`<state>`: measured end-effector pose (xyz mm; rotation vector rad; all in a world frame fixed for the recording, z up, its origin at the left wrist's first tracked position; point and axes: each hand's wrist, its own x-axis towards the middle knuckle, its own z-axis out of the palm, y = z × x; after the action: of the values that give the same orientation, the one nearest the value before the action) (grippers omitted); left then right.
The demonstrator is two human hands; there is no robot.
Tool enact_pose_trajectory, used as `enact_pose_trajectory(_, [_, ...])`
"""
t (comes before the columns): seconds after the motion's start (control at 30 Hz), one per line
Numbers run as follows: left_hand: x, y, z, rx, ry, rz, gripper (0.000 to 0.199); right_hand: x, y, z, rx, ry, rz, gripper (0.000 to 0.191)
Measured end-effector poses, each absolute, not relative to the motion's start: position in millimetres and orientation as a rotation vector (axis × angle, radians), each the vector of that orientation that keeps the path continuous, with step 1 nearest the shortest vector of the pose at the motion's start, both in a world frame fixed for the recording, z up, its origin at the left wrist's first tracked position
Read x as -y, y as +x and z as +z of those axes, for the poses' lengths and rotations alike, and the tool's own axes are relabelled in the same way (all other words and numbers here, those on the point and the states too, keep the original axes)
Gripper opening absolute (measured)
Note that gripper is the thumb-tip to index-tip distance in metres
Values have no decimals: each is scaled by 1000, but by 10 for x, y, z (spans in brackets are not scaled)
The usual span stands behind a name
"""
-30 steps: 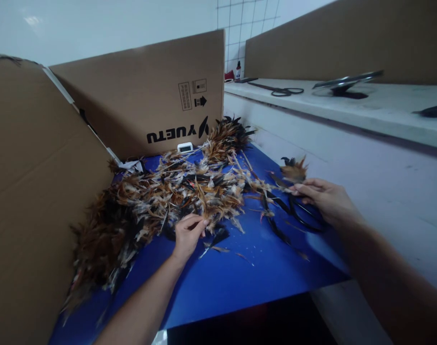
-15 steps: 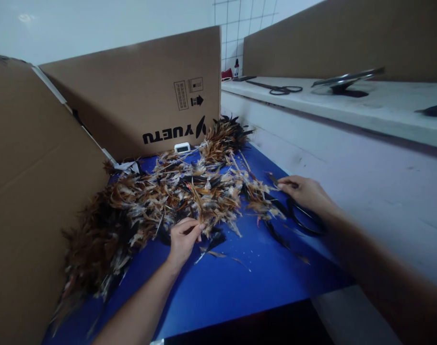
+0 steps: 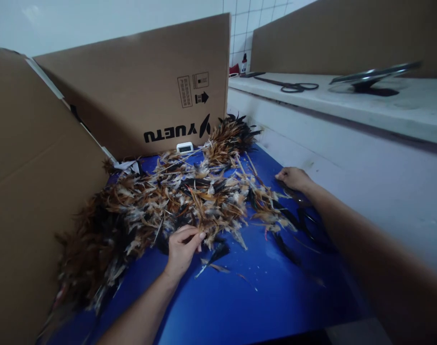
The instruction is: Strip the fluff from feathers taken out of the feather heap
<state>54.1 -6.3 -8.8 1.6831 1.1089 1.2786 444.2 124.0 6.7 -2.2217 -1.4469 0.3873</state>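
Observation:
Brown, white and black feathers [image 3: 175,196] lie in a wide heap over a blue table surface [image 3: 218,306]. At the heap's front edge my left hand [image 3: 184,247] is closed, thumb and forefinger pinching the base of a brown feather [image 3: 201,211]. On the right side of the table my right hand [image 3: 293,178] has its fingers pressed together; anything between them is too small or blurred to name. Black-handled scissors [image 3: 310,223] lie beneath my right wrist, partly hidden by the forearm. A dark feather [image 3: 218,251] rests just right of my left hand.
Cardboard panels [image 3: 132,86] stand behind and at the left. A small white display device [image 3: 184,148] leans at the back, beside a bundle of brown-black feathers [image 3: 232,136]. Another pair of scissors [image 3: 299,87] and a shiny stand [image 3: 372,79] lie on the white ledge [image 3: 348,103].
My right hand has moved slightly up and away from the scissors' handles. My left hand keeps its pinch at the heap's edge. The view has shifted a little.

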Motion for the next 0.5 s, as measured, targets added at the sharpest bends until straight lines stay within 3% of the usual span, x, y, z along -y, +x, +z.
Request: enact_pose_trajectory(0.5, [79, 550, -64, -1105, 1676, 1272, 18, -922, 4349, 401, 1057, -1720, 867, 14])
